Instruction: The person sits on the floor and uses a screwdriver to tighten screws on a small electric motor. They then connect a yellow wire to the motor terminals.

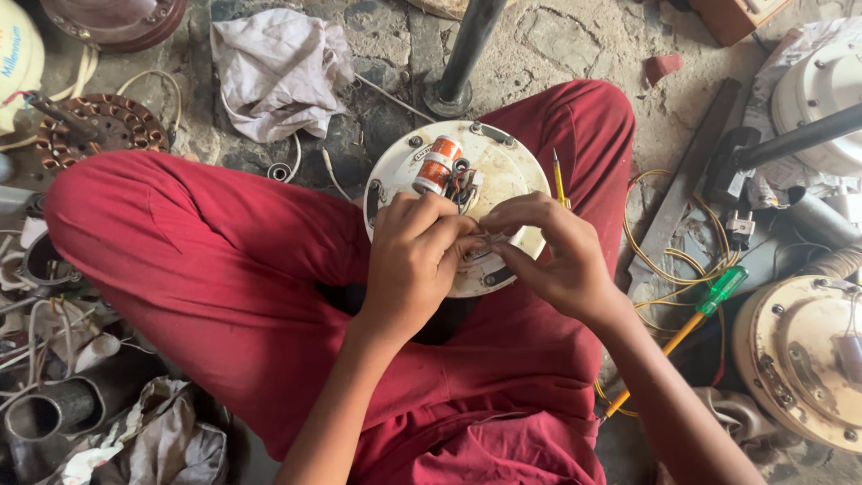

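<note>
Centrally, round cream-white metal fan motor housing (pixel 503 171) resting on red-trousered lap (pixel 224 269); left hand (pixel 413 260) and right hand (pixel 552 256) fingers pinching small wires beside orange-white cylindrical capacitor (pixel 436 163); green-handled screwdriver (pixel 709 301) lying right.

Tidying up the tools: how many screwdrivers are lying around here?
1: a green-handled screwdriver lies on the floor right of the right hand, among yellow wires. Others may hide in the clutter.

Cracked stone floor (pixel 575 40) — cluttered. On it lie a crumpled cloth (pixel 278 67), yellow wires (pixel 669 260) and a green-handled screwdriver (pixel 709 301).
</note>
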